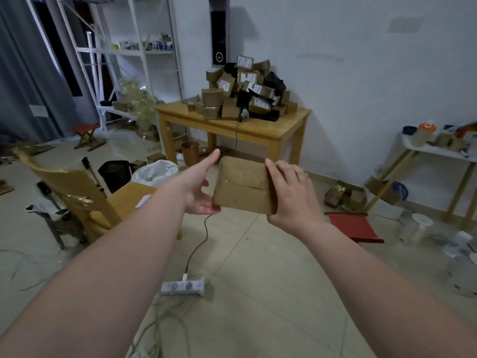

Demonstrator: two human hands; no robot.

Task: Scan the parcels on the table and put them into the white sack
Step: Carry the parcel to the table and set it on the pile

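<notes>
A brown cardboard parcel (244, 185) is held up in front of me, well short of the table. My right hand (293, 195) grips its right edge with curled fingers and thumb. My left hand (200, 187) supports its left side and bottom with straight fingers. A heap of brown and black parcels (245, 90) lies on the wooden table (273, 130) by the far wall. A handheld scanner (244, 115) stands at the front of the heap, its cable hanging down. The white sack (156, 171) sits open on the floor left of the table.
A wooden chair (85, 195) stands at my left, a black bin (114, 174) behind it. A power strip (183, 286) and cables lie on the floor ahead. A red folding stool (355, 227) and loose boxes (344, 196) are at right, under a white side table (438, 151).
</notes>
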